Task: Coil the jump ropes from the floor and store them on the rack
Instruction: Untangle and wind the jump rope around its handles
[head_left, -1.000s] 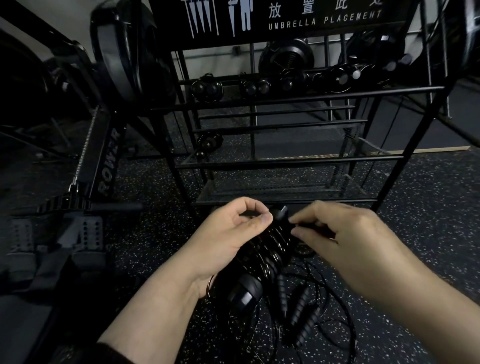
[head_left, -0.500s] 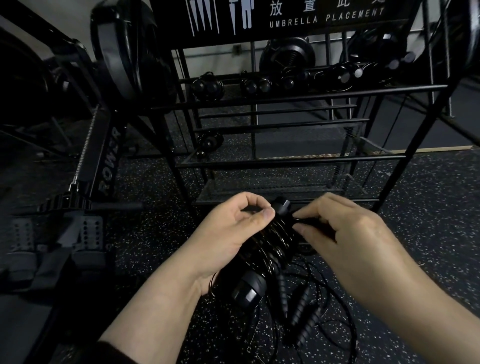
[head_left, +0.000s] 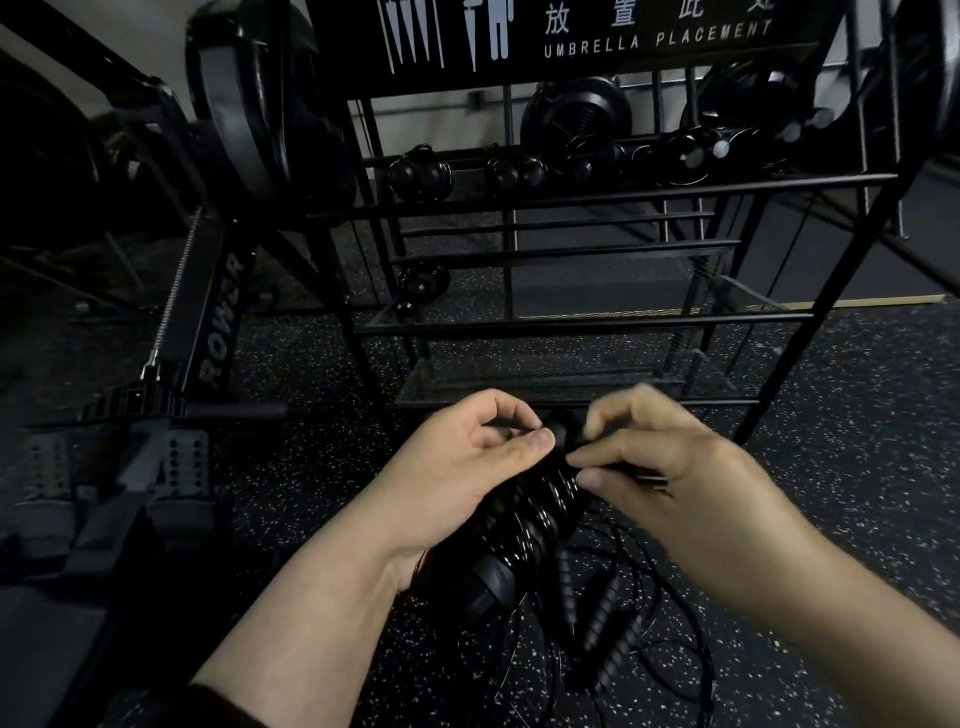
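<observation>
Head view: the left hand (head_left: 457, 467) was curled round a bundle of coiled jump rope (head_left: 524, 514), thumb and forefinger pinched together at the upper end of the coil, with the wound black cord running across the palm and a rounded handle end (head_left: 488, 592) protruding below the wrist. The right hand (head_left: 670, 467) was closed in a pinch on the same bundle at its upper right side, fingertips meeting the cord just beside the left thumb; its outline was blurred, so the exact finger placement could not be determined. Both hands were held above the speckled dark floor (head_left: 857, 467), just in front of the lowest shelf of the black metal rack (head_left: 571, 325). Beneath the hands, loose jump ropes (head_left: 613, 623) lay on the floor in a tangle, with several ribbed handles lying among thin loops of cord. On the rack's upper shelf a row of stored coiled ropes (head_left: 519, 174) sat side by side, and one further coil (head_left: 423, 283) rested on a middle level at the left. A sign (head_left: 654, 36) reading "UMBRELLA PLACEMENT" crossed the top of the rack. A rowing machine (head_left: 218, 322) marked "ROWER" stood to the left of the rack.
</observation>
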